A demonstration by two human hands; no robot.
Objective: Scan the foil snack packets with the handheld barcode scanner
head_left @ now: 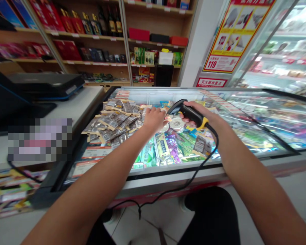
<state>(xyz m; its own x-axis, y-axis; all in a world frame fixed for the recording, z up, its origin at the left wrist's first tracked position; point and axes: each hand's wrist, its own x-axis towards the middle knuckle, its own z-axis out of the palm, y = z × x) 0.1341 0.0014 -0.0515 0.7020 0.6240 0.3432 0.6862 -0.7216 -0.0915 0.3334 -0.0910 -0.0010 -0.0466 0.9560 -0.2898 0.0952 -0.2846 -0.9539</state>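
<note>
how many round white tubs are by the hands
2: one tub just under the barcode scanner in the right hand, and a second tub partly hidden by the left hand. Others may be hidden beneath the hands.

One scanner (pixel 188 114), two round tins (pixel 176 124), perhaps twenty packets (pixel 114 122).

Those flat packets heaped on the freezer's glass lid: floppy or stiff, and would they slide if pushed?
Probably floppy: the packets look thin and flat, lying fanned over each other. Likely light, so a push could make the loose heap slide on the smooth glass lid. Their shiny wrappers suggest they're slippery.
</note>
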